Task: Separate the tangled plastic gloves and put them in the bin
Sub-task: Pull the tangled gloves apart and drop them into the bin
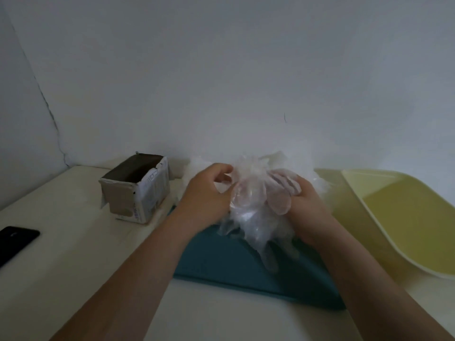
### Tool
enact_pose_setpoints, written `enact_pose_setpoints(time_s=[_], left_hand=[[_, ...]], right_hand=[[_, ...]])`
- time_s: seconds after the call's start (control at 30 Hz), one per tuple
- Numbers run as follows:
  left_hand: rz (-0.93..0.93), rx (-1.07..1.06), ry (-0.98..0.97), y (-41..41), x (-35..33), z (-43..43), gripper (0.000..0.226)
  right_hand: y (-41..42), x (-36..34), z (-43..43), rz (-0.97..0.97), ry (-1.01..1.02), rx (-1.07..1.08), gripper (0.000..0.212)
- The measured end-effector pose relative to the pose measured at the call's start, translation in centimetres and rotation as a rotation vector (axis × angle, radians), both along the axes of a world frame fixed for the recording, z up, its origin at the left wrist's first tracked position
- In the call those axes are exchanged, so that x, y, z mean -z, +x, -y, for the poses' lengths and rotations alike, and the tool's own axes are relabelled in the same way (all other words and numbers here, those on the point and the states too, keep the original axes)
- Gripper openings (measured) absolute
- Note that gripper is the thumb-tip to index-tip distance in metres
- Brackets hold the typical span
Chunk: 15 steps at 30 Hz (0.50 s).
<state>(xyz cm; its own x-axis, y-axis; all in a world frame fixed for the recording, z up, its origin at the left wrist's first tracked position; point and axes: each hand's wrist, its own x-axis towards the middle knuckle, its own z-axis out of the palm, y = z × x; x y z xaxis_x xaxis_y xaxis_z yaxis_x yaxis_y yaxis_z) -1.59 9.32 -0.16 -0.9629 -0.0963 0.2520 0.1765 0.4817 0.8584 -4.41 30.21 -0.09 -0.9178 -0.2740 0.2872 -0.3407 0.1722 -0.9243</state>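
Head view: untangling in progress. At frame centre both hands hold a tangled clump of translucent plastic gloves (256,203) raised above a teal rectangular mat (221,264). The right hand (307,205) grips the clump from the right, its curled fingers partly veiled by film. The left hand (206,193) meets the clump's left edge with fingers curled, apparently pinching a fold, though the exact contact is blurred. Glove fingers hang down toward the mat. A further heap of white crumpled film (298,163) lies behind the hands against the pale wall (221,70). To do this step well, the right hand should likely anchor the mass while the left isolates a single cuff or fingertip and draws it out slowly, since thin film clings and may stretch or tear under a sharp pull. Two candidate receptacles appear: an open grey-brown cardboard box (138,190) at centre left and a shallow pale-yellow plastic tray (406,215) at right; which one serves as the bin cannot be told. Both stand near the hands with nothing between, though the forearms cross the mat. A black flat phone (17,239) lies at lower left on the cream tabletop (61,267), well apart from the work.
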Motion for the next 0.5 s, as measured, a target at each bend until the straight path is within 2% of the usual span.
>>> enact_pose_setpoints(time_s=[0.07,0.13,0.2,0.23,0.27,0.33,0.37,0.5], left_hand=[[0.039,0.039,0.011,-0.2,0.8,-0.5,0.048],[0.041,0.032,0.090,-0.3,0.7,-0.6,0.041],[0.083,0.001,0.221,-0.3,0.1,-0.7,0.028],[0.123,-0.012,0.289,-0.3,-0.2,-0.8,0.029],[0.154,-0.020,0.302,-0.4,-0.4,-0.8,0.039],[0.187,0.001,0.196,-0.5,-0.2,-0.7,0.060],[0.173,0.026,0.155,-0.4,0.1,-0.7,0.060],[0.031,-0.027,0.082,-0.8,0.9,-0.3,0.030]], right_hand=[[0.2,-0.1,0.0,0.068,-0.046,-0.062,0.021],[0.2,0.2,-0.1,0.144,-0.064,-0.142,0.038],[0.3,0.3,0.1,0.099,0.035,-0.135,0.044],[0.4,0.3,0.2,0.073,0.072,-0.104,0.044],[0.4,0.3,0.3,0.058,0.078,-0.068,0.043],[0.2,0.6,0.5,0.031,0.041,0.001,0.041],[0.1,0.7,0.6,0.022,0.026,0.036,0.039],[-0.3,0.8,0.5,0.007,0.116,0.188,0.042]])
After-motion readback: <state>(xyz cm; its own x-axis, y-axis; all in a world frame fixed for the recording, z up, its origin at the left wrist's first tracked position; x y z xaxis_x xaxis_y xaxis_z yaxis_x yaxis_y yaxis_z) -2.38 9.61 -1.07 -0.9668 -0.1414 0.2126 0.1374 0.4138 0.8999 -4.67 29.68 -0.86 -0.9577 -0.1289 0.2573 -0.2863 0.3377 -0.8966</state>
